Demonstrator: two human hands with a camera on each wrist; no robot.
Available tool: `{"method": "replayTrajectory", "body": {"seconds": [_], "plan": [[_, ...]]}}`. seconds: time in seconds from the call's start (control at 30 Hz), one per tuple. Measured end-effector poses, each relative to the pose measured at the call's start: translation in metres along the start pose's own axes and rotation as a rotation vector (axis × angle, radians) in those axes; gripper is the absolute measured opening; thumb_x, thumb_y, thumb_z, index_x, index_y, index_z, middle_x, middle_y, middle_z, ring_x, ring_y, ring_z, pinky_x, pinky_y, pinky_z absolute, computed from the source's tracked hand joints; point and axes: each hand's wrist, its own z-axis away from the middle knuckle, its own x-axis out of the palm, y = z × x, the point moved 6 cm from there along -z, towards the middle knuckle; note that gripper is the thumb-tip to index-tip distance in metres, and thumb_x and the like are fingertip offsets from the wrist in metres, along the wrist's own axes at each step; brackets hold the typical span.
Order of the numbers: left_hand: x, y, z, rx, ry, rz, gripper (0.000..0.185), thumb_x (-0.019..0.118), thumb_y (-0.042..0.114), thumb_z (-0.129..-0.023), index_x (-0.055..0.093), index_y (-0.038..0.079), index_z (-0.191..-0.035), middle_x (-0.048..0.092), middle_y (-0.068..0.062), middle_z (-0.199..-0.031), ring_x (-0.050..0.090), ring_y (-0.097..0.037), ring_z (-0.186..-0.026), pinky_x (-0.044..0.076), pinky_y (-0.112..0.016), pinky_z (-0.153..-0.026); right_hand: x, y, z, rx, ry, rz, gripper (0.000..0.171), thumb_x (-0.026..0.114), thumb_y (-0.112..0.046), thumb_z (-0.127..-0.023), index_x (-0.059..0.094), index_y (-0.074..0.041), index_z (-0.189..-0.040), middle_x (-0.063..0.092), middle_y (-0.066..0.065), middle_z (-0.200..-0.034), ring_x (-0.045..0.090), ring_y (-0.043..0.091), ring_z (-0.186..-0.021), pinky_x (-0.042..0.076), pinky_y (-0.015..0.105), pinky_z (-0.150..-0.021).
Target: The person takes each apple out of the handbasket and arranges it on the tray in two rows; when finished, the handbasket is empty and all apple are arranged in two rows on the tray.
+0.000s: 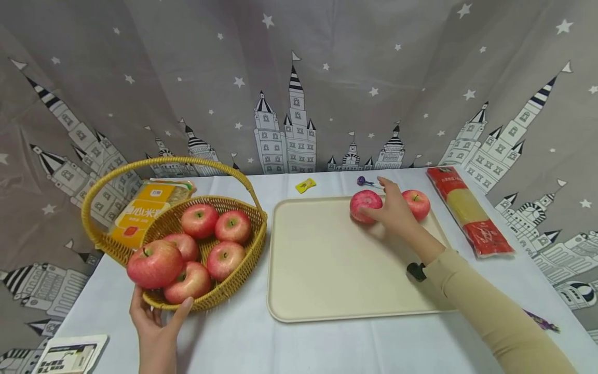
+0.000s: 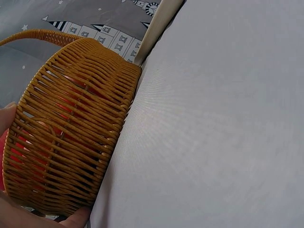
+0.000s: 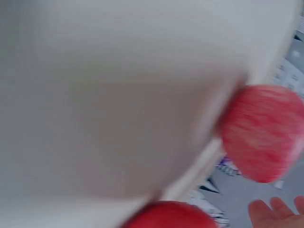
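Now the left hand (image 1: 159, 327) grips the golden wicker basket (image 1: 245, 272) of glossy apples (image 1: 156, 264), red peeking through its slatted wall in the left wrist view. Meanwhile, the right hand (image 1: 394, 210) hangs loose-fingered beside a streaked apple (image 1: 362, 200) at the smooth tray's (image 1: 336, 270) far rim; the right wrist view shows fingertips (image 3: 260, 213) apart from it.
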Motion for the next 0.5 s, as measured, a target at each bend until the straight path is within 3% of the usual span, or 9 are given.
{"method": "replayTrajectory", "body": {"seconds": [0.1, 0.2, 0.5], "plan": [[0.000, 0.002, 0.000, 0.010, -0.001, 0.004, 0.099, 0.068, -0.004, -0.086, 0.003, 0.029, -0.153, 0.001, 0.000, -0.159, 0.004, -0.002, -0.140, -0.001, -0.014, -0.113, -0.004, -0.025, 0.002, -0.064, 0.014, 0.019, 0.091, 0.078, -0.036, -0.080, 0.027, -0.007, -0.150, 0.032, 0.018, -0.148, 0.033, 0.036, -0.134, 0.038, 0.056, -0.103], [0.000, 0.004, 0.000, 0.009, -0.001, 0.002, 0.098, 0.068, -0.004, -0.086, 0.003, 0.029, -0.153, 0.000, 0.000, -0.159, 0.003, -0.002, -0.140, -0.001, -0.014, -0.113, 0.008, -0.057, 0.008, -0.166, -0.019, 0.027, 0.085, 0.077, -0.037, -0.081, 0.033, -0.010, -0.148, 0.035, 0.015, -0.148, 0.037, 0.033, -0.132, 0.040, 0.052, -0.104], [0.000, 0.002, 0.001, -0.053, -0.002, -0.057, 0.100, 0.071, 0.008, -0.088, -0.001, 0.036, -0.151, -0.003, 0.004, -0.159, -0.001, -0.006, -0.142, 0.000, -0.018, -0.114, 0.095, -0.169, 0.049, -0.509, -0.295, -0.188, 0.074, 0.078, -0.024, -0.083, 0.040, -0.007, -0.144, 0.048, 0.012, -0.139, 0.050, 0.027, -0.122, 0.046, 0.030, -0.099]]}}
